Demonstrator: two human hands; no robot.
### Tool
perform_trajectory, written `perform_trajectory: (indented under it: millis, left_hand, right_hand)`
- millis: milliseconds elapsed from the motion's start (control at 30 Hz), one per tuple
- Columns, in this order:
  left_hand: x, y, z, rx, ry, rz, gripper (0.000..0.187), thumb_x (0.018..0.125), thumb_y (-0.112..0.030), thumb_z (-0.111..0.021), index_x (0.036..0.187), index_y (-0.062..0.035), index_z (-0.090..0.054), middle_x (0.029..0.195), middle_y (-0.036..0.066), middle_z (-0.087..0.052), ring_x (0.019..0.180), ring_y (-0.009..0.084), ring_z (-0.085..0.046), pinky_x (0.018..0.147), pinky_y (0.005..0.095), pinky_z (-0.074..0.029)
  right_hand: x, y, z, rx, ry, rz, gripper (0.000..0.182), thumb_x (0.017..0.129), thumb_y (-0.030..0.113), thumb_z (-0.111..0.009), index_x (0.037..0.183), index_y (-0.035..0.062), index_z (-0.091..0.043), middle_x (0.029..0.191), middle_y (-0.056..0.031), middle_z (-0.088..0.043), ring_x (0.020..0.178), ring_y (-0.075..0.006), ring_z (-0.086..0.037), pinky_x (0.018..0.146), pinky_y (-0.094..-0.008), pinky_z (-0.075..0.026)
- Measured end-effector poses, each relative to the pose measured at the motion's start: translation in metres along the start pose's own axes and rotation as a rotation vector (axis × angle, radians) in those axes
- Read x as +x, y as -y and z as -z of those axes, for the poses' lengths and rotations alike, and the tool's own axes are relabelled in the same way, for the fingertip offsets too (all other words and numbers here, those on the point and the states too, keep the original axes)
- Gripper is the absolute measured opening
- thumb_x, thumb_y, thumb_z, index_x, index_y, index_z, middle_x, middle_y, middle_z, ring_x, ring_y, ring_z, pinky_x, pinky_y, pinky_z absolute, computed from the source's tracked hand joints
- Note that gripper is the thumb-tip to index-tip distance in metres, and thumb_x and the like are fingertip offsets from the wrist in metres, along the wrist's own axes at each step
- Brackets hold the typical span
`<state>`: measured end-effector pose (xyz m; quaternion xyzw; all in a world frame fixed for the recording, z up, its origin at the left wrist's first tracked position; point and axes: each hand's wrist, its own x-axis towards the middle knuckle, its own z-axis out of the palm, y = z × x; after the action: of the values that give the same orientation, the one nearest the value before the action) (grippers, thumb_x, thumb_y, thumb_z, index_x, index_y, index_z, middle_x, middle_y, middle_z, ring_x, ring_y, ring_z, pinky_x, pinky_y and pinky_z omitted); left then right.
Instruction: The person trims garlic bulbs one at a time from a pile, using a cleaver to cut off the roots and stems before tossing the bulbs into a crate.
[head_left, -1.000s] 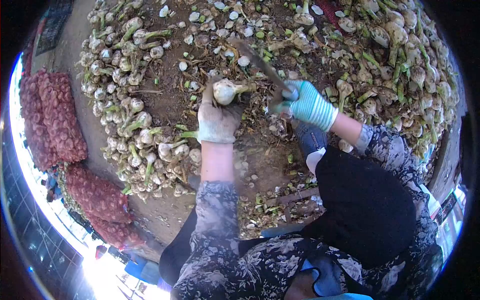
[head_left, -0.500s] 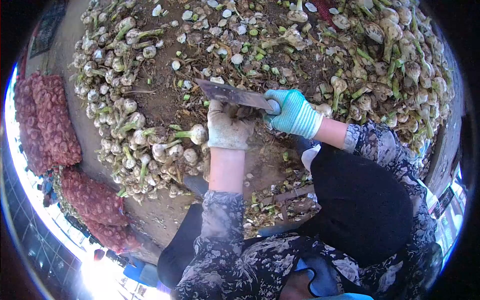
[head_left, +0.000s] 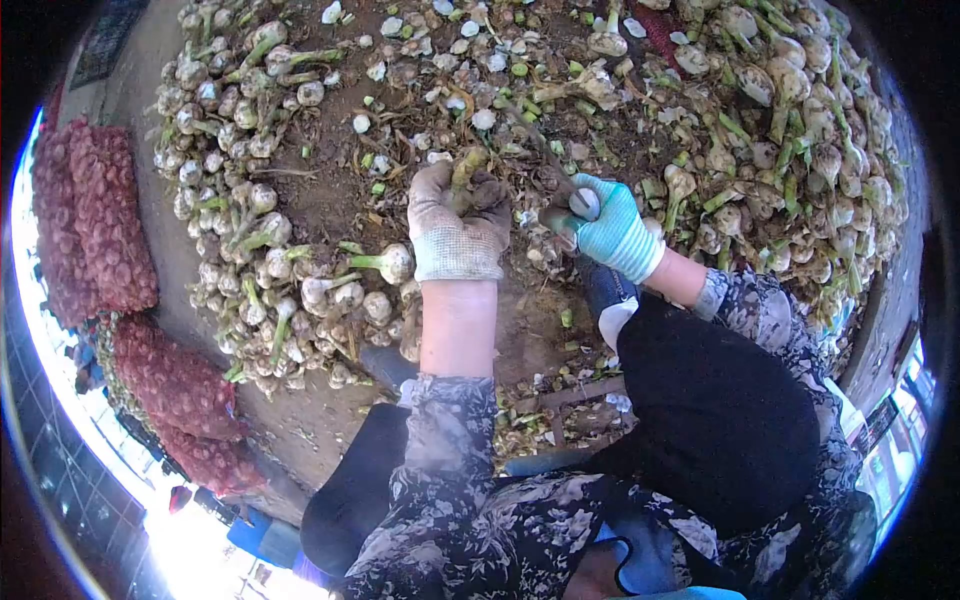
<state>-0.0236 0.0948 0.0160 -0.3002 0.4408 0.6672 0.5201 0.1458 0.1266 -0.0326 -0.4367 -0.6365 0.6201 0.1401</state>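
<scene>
My left hand, in a dirty grey glove, is closed around a garlic stalk whose green-brown end sticks up out of the fist; the bulb itself is hidden in the glove. My right hand, in a blue-green striped glove, grips the white handle of a knife. The thin dark blade points up and to the left, just right of the stalk. Both hands hover over bare soil strewn with cut stems and skins.
A heap of trimmed garlic bulbs lies to the left. Untrimmed garlic with green stalks is piled at the right. Red mesh sacks full of garlic lie at the far left. My dark lap and floral sleeves fill the bottom.
The bulb held a second ago now lies on the left heap. My left hand has taken hold of another garlic, and the knife has swung from flat across my hand to upright beside it.
</scene>
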Motion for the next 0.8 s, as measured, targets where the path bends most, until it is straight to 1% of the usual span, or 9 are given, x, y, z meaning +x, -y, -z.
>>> perform_trajectory:
  millis: [100,300,400,467,567,600,667,767,800]
  left_hand:
    - [0.004,0.003,0.011,0.038,0.026,-0.033,0.017,0.080,-0.021,-0.050,0.086,-0.0055,-0.053,0.079,0.009,-0.057,0.071,0.0231,-0.055,0.067,0.0373,-0.045]
    - [0.001,0.005,0.014,-0.028,-0.003,-0.025,0.017,0.080,-0.018,-0.050,0.089,-0.0047,-0.054,0.087,0.011,-0.058,0.087,0.0271,-0.056,0.081,0.0443,-0.045]
    - [-0.011,0.000,0.011,-0.069,0.062,-0.040,0.008,0.077,-0.010,-0.051,0.081,-0.0035,-0.051,0.077,0.010,-0.056,0.068,0.0178,-0.051,0.060,0.0313,-0.045]
    - [-0.023,-0.003,-0.005,-0.045,0.207,-0.093,0.004,0.077,-0.005,-0.049,0.075,-0.0038,-0.047,0.069,0.008,-0.053,0.054,0.0102,-0.039,0.047,0.0212,-0.034]
    - [-0.036,0.034,-0.046,0.181,0.411,-0.135,0.005,0.077,-0.007,-0.053,0.075,-0.0085,-0.050,0.067,0.004,-0.057,0.054,0.0067,-0.041,0.054,0.0179,-0.036]
    - [-0.039,0.047,-0.041,0.688,0.641,-0.318,0.012,0.075,-0.007,-0.054,0.086,-0.0071,-0.049,0.075,0.005,-0.055,0.064,0.0103,-0.042,0.061,0.0211,-0.036]
    - [-0.048,0.068,-0.037,1.801,0.733,-1.323,0.037,0.071,-0.008,-0.055,0.107,-0.0042,-0.048,0.091,0.008,-0.051,0.084,0.0175,-0.045,0.074,0.0274,-0.038]
    - [-0.065,0.047,-0.036,1.700,0.573,-1.173,0.097,0.053,-0.033,-0.074,0.129,0.0018,-0.026,0.125,0.025,-0.036,0.123,0.0320,-0.030,0.103,0.0396,-0.021]
    - [-0.022,0.037,0.008,1.694,0.368,-1.389,0.094,0.058,-0.035,-0.069,0.131,0.0000,-0.024,0.132,0.022,-0.029,0.125,0.0315,-0.026,0.105,0.0444,-0.016]
  right_hand:
    - [-0.001,0.026,-0.005,-0.136,0.023,0.282,0.029,0.063,0.014,-0.069,0.088,0.0049,-0.058,0.069,-0.0117,-0.060,0.062,-0.0190,-0.059,0.060,-0.0294,-0.048]
    - [0.011,0.025,-0.011,-0.275,0.111,-0.044,0.027,0.064,0.021,-0.066,0.084,0.0041,-0.058,0.071,-0.0155,-0.059,0.066,-0.0301,-0.059,0.063,-0.0353,-0.048]
    - [0.024,-0.011,-0.002,-0.426,0.251,-0.353,0.027,0.066,0.024,-0.064,0.080,0.0026,-0.057,0.068,-0.0167,-0.057,0.067,-0.0301,-0.057,0.064,-0.0360,-0.047]
    - [0.023,-0.123,-0.007,-0.375,0.289,0.002,0.011,0.071,0.012,-0.057,0.077,0.0046,-0.053,0.070,-0.0093,-0.055,0.066,-0.0214,-0.052,0.062,-0.0321,-0.044]
    - [0.008,-0.027,-0.005,-0.257,0.250,-0.260,0.014,0.075,-0.004,-0.049,0.084,0.0063,-0.051,0.077,-0.0026,-0.054,0.074,-0.0139,-0.053,0.061,-0.0286,-0.042]
    - [0.010,-0.022,-0.010,-0.286,0.237,-0.303,0.017,0.074,-0.002,-0.052,0.089,0.0053,-0.051,0.083,-0.0039,-0.054,0.075,-0.0151,-0.053,0.061,-0.0285,-0.043]
    - [0.024,-0.029,-0.016,-0.308,0.184,-0.423,0.028,0.074,0.003,-0.059,0.100,0.0034,-0.050,0.094,-0.0066,-0.054,0.075,-0.0175,-0.055,0.063,-0.0283,-0.045]
    - [0.022,-0.078,-0.002,0.003,0.033,-0.378,0.035,0.069,0.007,-0.068,0.100,0.0004,-0.053,0.086,-0.0048,-0.056,0.072,-0.0135,-0.053,0.059,-0.0264,-0.044]
    - [0.022,-0.099,0.006,0.143,-0.033,-0.341,0.035,0.068,0.007,-0.070,0.097,-0.0006,-0.054,0.079,-0.0033,-0.057,0.070,-0.0109,-0.051,0.056,-0.0255,-0.043]
